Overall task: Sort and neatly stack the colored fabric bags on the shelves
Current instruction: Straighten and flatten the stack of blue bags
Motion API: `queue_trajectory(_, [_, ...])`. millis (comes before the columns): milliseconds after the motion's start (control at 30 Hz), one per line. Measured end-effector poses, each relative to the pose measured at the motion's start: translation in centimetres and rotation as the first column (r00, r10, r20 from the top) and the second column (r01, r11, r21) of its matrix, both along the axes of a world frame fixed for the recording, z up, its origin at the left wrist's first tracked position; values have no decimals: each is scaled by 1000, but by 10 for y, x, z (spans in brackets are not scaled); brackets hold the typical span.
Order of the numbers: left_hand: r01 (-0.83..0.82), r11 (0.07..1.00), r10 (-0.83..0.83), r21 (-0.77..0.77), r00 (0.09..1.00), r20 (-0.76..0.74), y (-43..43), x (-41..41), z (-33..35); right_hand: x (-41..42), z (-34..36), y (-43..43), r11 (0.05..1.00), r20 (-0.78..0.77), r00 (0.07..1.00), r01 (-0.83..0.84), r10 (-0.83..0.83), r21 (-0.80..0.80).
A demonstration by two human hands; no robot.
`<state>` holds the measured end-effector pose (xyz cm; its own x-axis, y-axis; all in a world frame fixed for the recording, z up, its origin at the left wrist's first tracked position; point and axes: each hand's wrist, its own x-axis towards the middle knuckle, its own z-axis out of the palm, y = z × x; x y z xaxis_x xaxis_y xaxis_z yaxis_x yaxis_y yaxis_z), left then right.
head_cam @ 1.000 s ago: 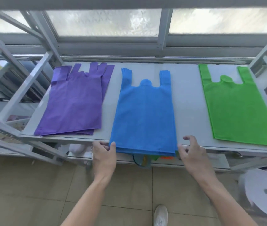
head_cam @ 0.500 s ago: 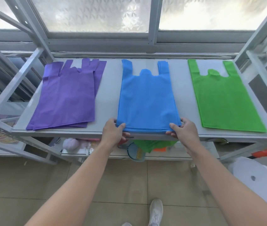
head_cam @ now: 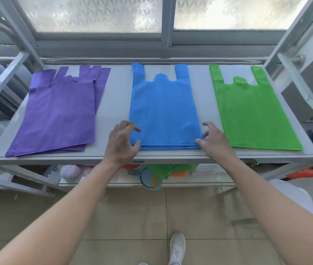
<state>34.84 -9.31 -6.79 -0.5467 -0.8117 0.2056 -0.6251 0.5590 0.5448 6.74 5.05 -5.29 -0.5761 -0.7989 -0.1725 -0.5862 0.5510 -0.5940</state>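
Hands are nearest: our left hand (head_cam: 122, 143) and right hand (head_cam: 215, 143) are at the front of the shelf (head_cam: 56, 160), one at each near corner of the blue stack (head_cam: 164, 111). Both are unclenched, with fingers spread and loosely bent, gripping nothing. Each thumb tip seems to touch the stack's edge, though we cannot tell whether it presses.

The stack lies between our hands, so neither is nearer. Its long axis runs straight away from us, with the hem by the shelf's front rim and the handles at the far end. We judge that any squaring nudge would go inward from both sides, or along that axis.

To the left lies the purple stack (head_cam: 60, 115), fanned and skewed, nearer our left hand. To the right lie the green bags (head_cam: 251, 111), flat, nearer our right hand. Beyond all three is the window (head_cam: 98, 14).
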Motion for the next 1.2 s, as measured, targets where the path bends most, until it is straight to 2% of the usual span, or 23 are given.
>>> queue_trajectory(133, [146,977,-165,156,979,116,-19,-4,8,-3,0,-1,970,-244,942,-243,231,-19])
queue_trajectory(233, [252,963,-268,92,919,290,-27,-3,10,0,3,-5,897,-302,852,-441,429,31])
queue_trajectory(333, [346,937,-295,-53,861,415,-33,-6,14,3,5,-9,851,-304,799,-515,520,101])
queue_trajectory(400, [398,903,-283,-163,835,473,-33,-9,14,1,7,-11,840,-301,787,-532,538,108])
queue_trajectory(467, [380,896,-256,-230,865,432,-32,-11,14,-3,8,-14,847,-281,804,-526,524,73])
queue_trajectory(567, [187,968,-139,-167,956,260,-32,-14,18,-11,12,-22,917,-192,908,-392,373,-73])
queue_trajectory(667, [115,974,-69,-194,970,232,-36,-11,20,-21,16,-26,939,-155,956,-277,248,-202])
queue_trajectory(733, [155,945,-78,-288,962,261,-35,-6,18,-26,16,-24,921,-206,946,-299,251,-249])
queue_trajectory(800, [214,914,-114,-344,951,289,-33,0,15,-29,8,-19,882,-326,897,-389,297,-265])
queue_trajectory(967, [351,856,-207,-380,905,371,-31,13,-4,-28,-13,-3,828,-517,758,-539,398,-153])
queue_trajectory(1067, [377,852,-216,-363,885,412,-26,15,-8,-25,-20,8,820,-508,730,-567,458,-76])
queue_trajectory(1200, [334,880,-206,-339,909,362,-20,11,-1,-17,-22,17,848,-420,789,-524,448,-80])
